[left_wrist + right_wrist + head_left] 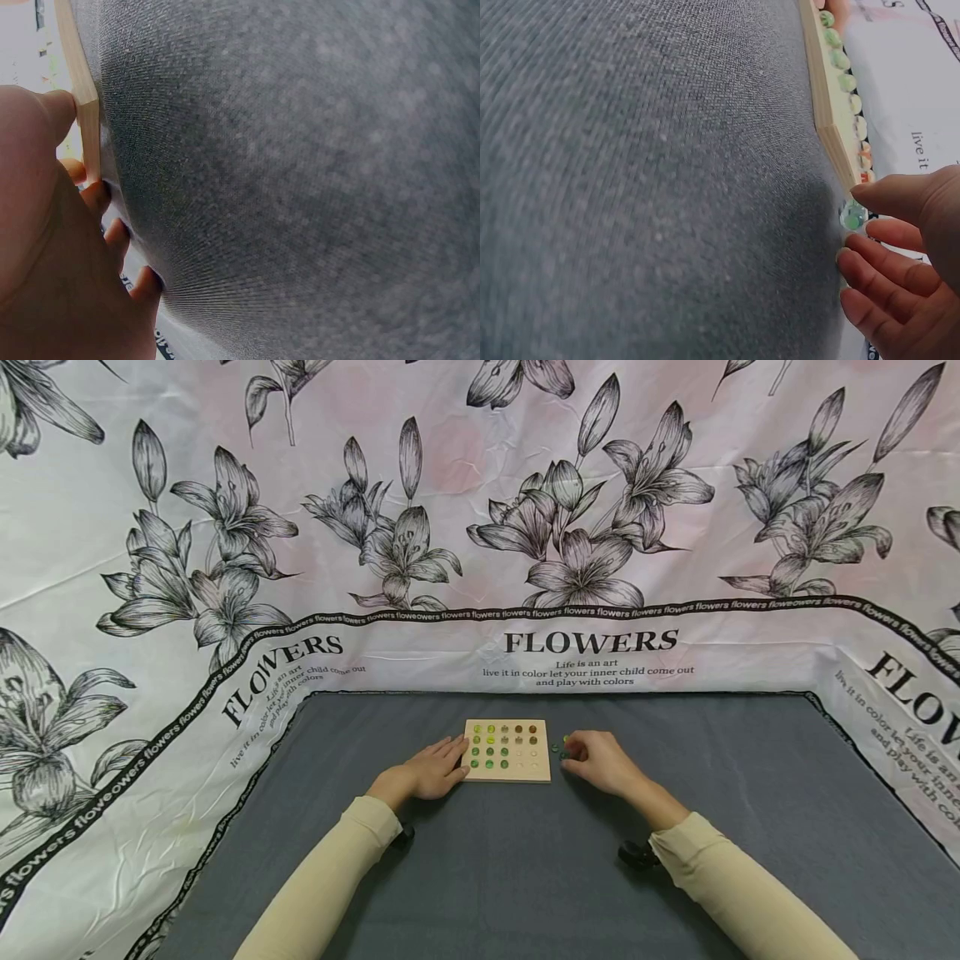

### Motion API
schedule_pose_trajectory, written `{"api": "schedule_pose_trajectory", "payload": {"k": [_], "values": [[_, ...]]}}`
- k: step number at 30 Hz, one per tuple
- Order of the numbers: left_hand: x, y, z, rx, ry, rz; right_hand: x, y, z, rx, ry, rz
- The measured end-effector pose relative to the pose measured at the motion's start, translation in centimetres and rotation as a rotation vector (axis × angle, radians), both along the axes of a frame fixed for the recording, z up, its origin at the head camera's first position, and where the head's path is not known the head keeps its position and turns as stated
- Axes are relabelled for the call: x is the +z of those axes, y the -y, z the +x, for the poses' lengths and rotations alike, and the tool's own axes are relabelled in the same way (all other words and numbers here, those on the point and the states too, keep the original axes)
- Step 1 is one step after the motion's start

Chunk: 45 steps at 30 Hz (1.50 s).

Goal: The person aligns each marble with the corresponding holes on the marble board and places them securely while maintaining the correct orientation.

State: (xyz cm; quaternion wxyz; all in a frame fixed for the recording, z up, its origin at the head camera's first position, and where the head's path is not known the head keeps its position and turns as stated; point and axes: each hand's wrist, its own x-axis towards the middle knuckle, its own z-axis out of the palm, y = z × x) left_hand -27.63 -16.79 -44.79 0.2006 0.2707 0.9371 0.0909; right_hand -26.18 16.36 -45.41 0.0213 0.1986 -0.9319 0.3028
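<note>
A small wooden board (507, 768) lies on the grey cloth, its grid of holes filled with green, brown and pale marbles (491, 746). My left hand (457, 758) lies relaxed against the board's left edge. In the left wrist view its thumb (58, 109) touches the board edge (84, 90) and its fingers (112, 229) rest on the cloth. My right hand (570, 757) sits just right of the board, by a few loose marbles (558, 747). In the right wrist view it pinches a clear greenish marble (853, 215) between thumb and forefinger beside the board (826, 90).
The grey cloth (525, 877) covers the table out to a floral printed sheet (585, 643) that rises at the back and on both sides. Both cream sleeves (330, 877) reach in from the near edge.
</note>
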Motion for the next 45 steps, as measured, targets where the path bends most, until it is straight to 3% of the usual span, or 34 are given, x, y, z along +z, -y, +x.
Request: {"api": "schedule_pose_trajectory", "payload": {"k": [4, 16, 21, 30, 45], "values": [[0.5, 0.0, 0.4, -0.005, 0.001, -0.003, -0.1, 0.3, 0.1, -0.018, 0.008, -0.004], [0.3, 0.3, 0.6, -0.005, 0.006, -0.003, -0.7, 1.1, 0.2, -0.078, 0.026, -0.004], [0.4, 0.3, 0.6, -0.011, 0.001, 0.007, -0.7, 1.1, 0.2, -0.068, 0.026, -0.008], [-1.2, 0.5, -0.3, 0.01, -0.007, 0.006, -0.1, 1.4, 0.7, -0.031, 0.02, -0.025], [-1.3, 0.1, -0.9, 0.025, 0.0, -0.001, 0.7, 2.7, 0.1, 0.028, 0.044, -0.087]]}}
